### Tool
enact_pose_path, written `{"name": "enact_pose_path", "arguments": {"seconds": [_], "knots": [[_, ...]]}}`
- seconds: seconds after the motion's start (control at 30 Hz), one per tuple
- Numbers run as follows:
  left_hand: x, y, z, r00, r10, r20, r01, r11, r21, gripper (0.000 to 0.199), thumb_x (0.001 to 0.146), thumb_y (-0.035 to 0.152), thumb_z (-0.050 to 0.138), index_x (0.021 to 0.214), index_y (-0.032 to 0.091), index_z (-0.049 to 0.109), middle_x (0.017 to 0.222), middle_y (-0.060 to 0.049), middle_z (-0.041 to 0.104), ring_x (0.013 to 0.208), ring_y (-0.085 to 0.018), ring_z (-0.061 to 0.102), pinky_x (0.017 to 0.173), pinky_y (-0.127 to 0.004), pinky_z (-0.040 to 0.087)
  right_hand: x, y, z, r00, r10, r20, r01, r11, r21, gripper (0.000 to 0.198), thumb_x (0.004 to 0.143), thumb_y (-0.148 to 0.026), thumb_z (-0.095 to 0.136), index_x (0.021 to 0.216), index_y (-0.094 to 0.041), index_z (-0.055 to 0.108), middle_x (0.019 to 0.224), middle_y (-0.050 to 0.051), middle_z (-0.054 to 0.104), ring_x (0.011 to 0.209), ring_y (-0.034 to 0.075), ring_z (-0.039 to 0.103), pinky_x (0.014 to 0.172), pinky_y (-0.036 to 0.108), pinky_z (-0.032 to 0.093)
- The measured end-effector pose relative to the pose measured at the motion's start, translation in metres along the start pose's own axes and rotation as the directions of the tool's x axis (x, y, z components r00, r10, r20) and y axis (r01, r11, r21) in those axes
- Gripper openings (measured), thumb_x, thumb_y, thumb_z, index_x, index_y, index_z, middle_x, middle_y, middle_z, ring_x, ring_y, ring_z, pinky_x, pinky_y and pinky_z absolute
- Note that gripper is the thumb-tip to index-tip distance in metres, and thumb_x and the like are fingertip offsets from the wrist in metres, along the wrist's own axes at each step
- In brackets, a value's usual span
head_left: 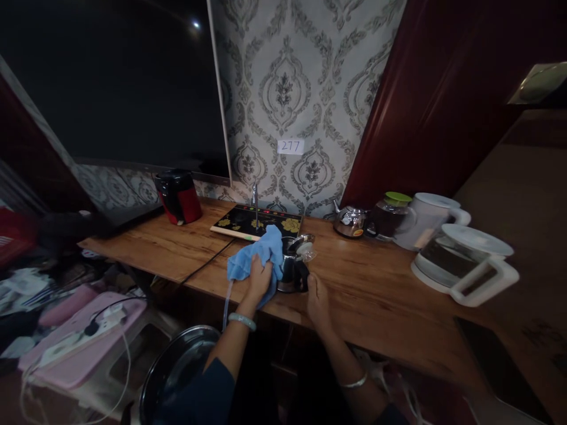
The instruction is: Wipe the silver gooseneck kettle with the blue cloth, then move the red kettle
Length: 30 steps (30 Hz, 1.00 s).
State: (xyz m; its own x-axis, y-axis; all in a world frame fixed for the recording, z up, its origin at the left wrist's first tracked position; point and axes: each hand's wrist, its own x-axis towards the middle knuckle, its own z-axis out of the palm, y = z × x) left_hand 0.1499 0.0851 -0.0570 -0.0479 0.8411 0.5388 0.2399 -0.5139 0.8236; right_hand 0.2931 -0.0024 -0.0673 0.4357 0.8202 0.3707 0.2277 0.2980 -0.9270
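My left hand [260,274], wearing a pale bangle, grips a blue cloth [248,260] that drapes against the side of a small metal kettle [287,273]. The kettle stands near the front edge of the wooden table. Its black handle [302,276] points toward me, and my right hand [318,298] is closed around it. A shiny lid [305,241] sits tilted at the kettle's top, with something clear beside it. Behind the cloth is a black tea stove [230,219] with gold flowers and an upright metal spout [255,203].
On the right stand a silver teapot [349,221], a dark-filled glass jug [390,215] with green lid, a white pitcher [425,212] and a clear jug [460,262]. A red-black canister [179,198] is at left. A large basin [177,366] sits below the table edge.
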Motion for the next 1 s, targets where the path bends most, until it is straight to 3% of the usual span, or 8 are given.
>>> {"name": "enact_pose_path", "arguments": {"seconds": [0.2,0.37,0.53,0.6,0.67,0.73,0.83,1.0], "knots": [[-0.031,-0.012,-0.007,0.999,0.038,-0.038,-0.022,0.934,0.357,0.030,0.073,0.014,0.048,0.096,0.018,0.067,0.103,-0.013,0.069,0.102,-0.028,0.061,0.097,-0.047,0.047,-0.001,0.003,0.000,1.000,-0.021,-0.006,0.021,0.999,0.023,0.054,0.088,-0.070,0.037,0.070,-0.022,0.053,0.067,-0.001,0.055,0.067,0.017,0.051,0.063,0.029,0.043],[-0.055,0.003,-0.021,1.000,-0.013,0.019,0.005,0.920,0.391,0.031,0.070,0.016,0.054,0.099,0.018,0.065,0.101,-0.013,0.069,0.101,-0.028,0.063,0.092,-0.045,0.049,0.001,0.005,0.002,1.000,-0.025,-0.004,0.025,0.999,0.036,0.054,0.089,-0.069,0.037,0.070,-0.022,0.054,0.067,-0.001,0.056,0.067,0.017,0.051,0.064,0.029,0.044],[-0.077,0.044,-0.030,0.985,-0.151,0.083,0.137,0.978,0.158,0.022,0.070,0.021,0.057,0.091,0.018,0.066,0.087,-0.007,0.071,0.085,-0.024,0.066,0.082,-0.038,0.052,0.001,0.004,-0.003,1.000,-0.009,-0.007,0.009,1.000,0.020,0.049,0.089,-0.064,0.041,0.079,-0.020,0.060,0.078,0.003,0.064,0.077,0.020,0.057,0.073,0.033,0.048],[-0.084,0.063,-0.029,0.975,-0.175,0.137,0.176,0.984,0.004,0.020,0.074,0.022,0.058,0.091,0.019,0.067,0.086,-0.005,0.071,0.082,-0.021,0.066,0.079,-0.034,0.052,-0.007,0.000,-0.010,0.998,-0.022,-0.064,0.023,1.000,0.008,0.045,0.089,-0.060,0.046,0.099,-0.019,0.062,0.102,0.008,0.068,0.095,0.023,0.060,0.085,0.037,0.048],[-0.090,0.081,-0.025,0.960,-0.213,0.183,0.236,0.964,-0.118,0.020,0.078,0.027,0.060,0.095,0.018,0.067,0.088,-0.006,0.071,0.083,-0.021,0.066,0.079,-0.033,0.052,-0.023,-0.006,-0.018,0.994,-0.040,-0.103,0.044,0.998,0.034,0.051,0.088,-0.056,0.051,0.124,-0.020,0.054,0.126,0.012,0.061,0.113,0.025,0.058,0.095,0.041,0.046],[-0.094,0.094,-0.017,0.940,-0.236,0.245,0.290,0.932,-0.216,0.029,0.081,0.034,0.062,0.104,0.017,0.066,0.096,-0.007,0.072,0.090,-0.022,0.066,0.084,-0.035,0.053,-0.044,-0.011,-0.027,0.998,-0.053,-0.030,0.056,0.993,0.107,0.062,0.087,-0.056,0.055,0.138,-0.022,0.044,0.135,0.013,0.056,0.119,0.027,0.057,0.097,0.043,0.047],[-0.097,0.111,-0.004,0.902,-0.174,0.396,0.320,0.884,-0.341,0.043,0.084,0.042,0.061,0.121,0.019,0.062,0.118,-0.009,0.068,0.111,-0.025,0.062,0.102,-0.041,0.047,-0.068,-0.014,-0.039,0.995,-0.022,0.100,0.010,0.992,0.125,0.068,0.078,-0.058,0.066,0.134,-0.021,0.052,0.128,0.014,0.063,0.115,0.030,0.062,0.094,0.044,0.051],[-0.093,0.129,0.012,0.794,0.087,0.602,0.208,0.892,-0.402,0.041,0.090,0.045,0.054,0.121,0.021,0.065,0.127,-0.009,0.064,0.122,-0.026,0.056,0.110,-0.041,0.040,-0.063,-0.010,-0.064,0.991,0.132,-0.030,-0.126,0.981,0.148,0.045,0.073,-0.050,0.073,0.106,-0.020,0.070,0.092,0.007,0.075,0.087,0.027,0.070,0.076,0.039,0.058]]}}
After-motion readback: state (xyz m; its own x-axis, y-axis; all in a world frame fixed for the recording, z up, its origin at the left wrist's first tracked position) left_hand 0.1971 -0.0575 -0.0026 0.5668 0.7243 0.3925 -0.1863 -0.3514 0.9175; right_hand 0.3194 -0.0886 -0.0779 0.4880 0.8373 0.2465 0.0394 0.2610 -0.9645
